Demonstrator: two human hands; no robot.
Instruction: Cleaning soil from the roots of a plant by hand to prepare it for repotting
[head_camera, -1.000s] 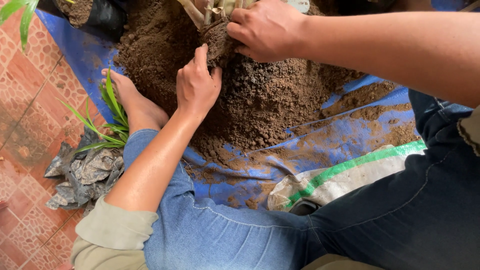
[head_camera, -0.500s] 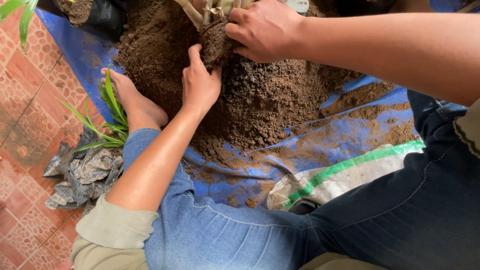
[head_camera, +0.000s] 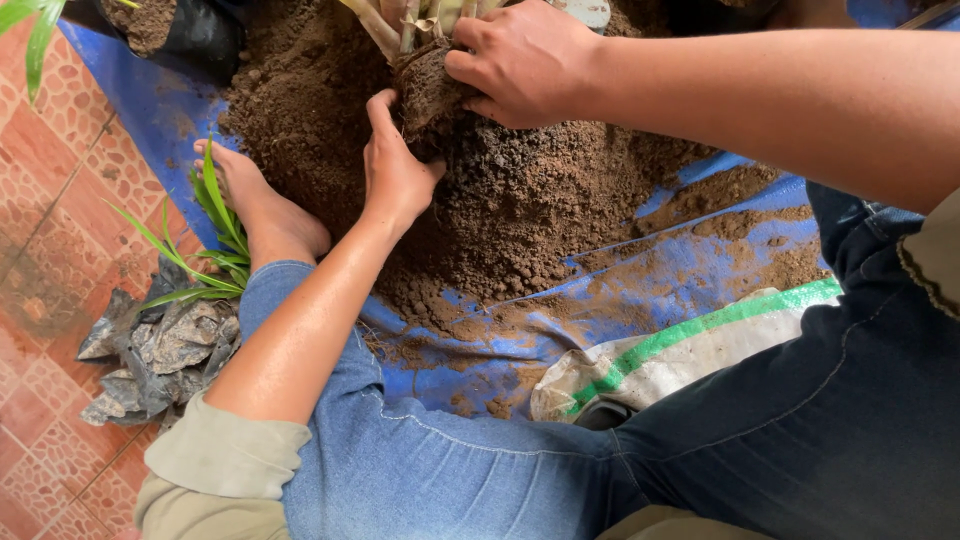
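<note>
Both hands have changed little since the earlier frame; the left hand (head_camera: 395, 165) has slid a bit higher along the root ball (head_camera: 428, 92), and the right hand (head_camera: 525, 60) stays on top of it. One plant (head_camera: 405, 22) stands nearly upright at the far side of the soil pile (head_camera: 520, 200), its long axis running from the dark root ball up to the pale stems, which point away and go out of view. The left fingers are curved and half open, pressed against the left side of the root ball. The right fingers are bent narrow and grip its right upper edge. One blue sheet (head_camera: 640, 290) lies under the soil. One bare foot (head_camera: 250, 195) rests on the left, beside one small green plant (head_camera: 205, 245) and one crumpled grey bag (head_camera: 160, 350). One black bag of soil (head_camera: 175, 30) is far left.
</note>
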